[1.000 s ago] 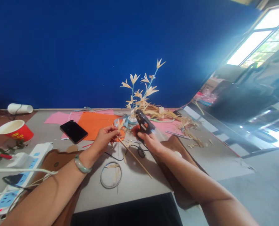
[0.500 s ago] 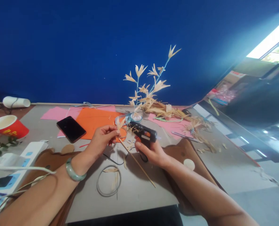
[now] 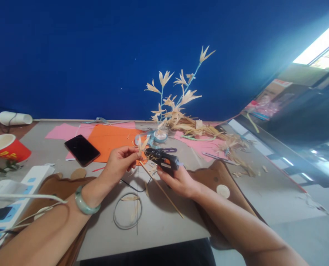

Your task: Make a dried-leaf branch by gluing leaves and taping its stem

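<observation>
My left hand (image 3: 123, 161), with a pale green bangle at the wrist, pinches a small pale dried-husk flower (image 3: 142, 145) between thumb and fingertips. A thin straw-coloured stick (image 3: 161, 189) slants down to the right from just below those fingers; whether they grip it I cannot tell. In my right hand (image 3: 178, 181) is a black glue gun (image 3: 164, 159), its nozzle pointing left at the flower's base, touching or very close. Below the hands lies a coil of grey wire (image 3: 114, 214). Behind them rise blue-wrapped stems with husk flowers (image 3: 188, 96).
Orange paper (image 3: 109, 138), a black phone (image 3: 82, 150) and a red paper cup (image 3: 13, 150) are on the left, near a white power strip (image 3: 38, 175) with cables. Loose husks (image 3: 206, 131) and pink paper (image 3: 199, 147) lie at the right. A blue wall (image 3: 70, 62) stands behind.
My right hand has brought the glue gun left, so its nozzle is now at the flower's base. My left hand keeps its pinch in nearly the same place. The view has shifted slightly.
</observation>
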`<state>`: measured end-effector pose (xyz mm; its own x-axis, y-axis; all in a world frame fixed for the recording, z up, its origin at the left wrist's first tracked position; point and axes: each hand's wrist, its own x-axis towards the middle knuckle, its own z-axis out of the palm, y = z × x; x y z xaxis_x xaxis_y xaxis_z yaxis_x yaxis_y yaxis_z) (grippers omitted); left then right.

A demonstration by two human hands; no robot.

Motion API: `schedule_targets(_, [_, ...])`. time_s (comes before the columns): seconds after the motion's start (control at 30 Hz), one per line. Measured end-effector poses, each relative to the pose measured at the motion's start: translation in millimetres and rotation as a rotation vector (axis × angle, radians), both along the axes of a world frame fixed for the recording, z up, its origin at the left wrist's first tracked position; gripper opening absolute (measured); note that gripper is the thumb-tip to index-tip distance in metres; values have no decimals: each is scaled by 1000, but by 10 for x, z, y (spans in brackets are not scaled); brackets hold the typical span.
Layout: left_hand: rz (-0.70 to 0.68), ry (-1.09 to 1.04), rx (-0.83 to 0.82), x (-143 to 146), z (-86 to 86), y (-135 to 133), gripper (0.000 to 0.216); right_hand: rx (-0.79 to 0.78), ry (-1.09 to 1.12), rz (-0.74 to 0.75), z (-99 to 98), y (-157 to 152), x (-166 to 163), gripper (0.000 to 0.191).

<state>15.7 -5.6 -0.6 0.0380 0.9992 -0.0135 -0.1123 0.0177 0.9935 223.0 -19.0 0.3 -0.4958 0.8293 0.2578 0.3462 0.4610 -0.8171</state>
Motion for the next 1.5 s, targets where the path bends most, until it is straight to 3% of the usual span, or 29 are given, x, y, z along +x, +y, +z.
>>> schedule_targets(0.2, [-2, 8, 6, 7, 30, -6, 22, 46, -53, -10, -44, 4, 14, 33])
schedule_targets(0.53, [-6, 15, -4, 20, 60, -21, 21, 65, -83, -31, -11, -4, 43, 20])
schedule_targets(0.7, [-20, 8, 0, 21, 93, -30, 21, 49, -117, -18, -27, -8, 56, 23])
schedule_targets(0.83, [-26, -3, 4, 18, 85, -26, 22, 30, -83, 8, 0, -18, 46, 29])
schedule_targets(1.5, [-69, -22, 0, 3, 73, -35, 24, 61, -140, -23, 8, -22, 68, 24])
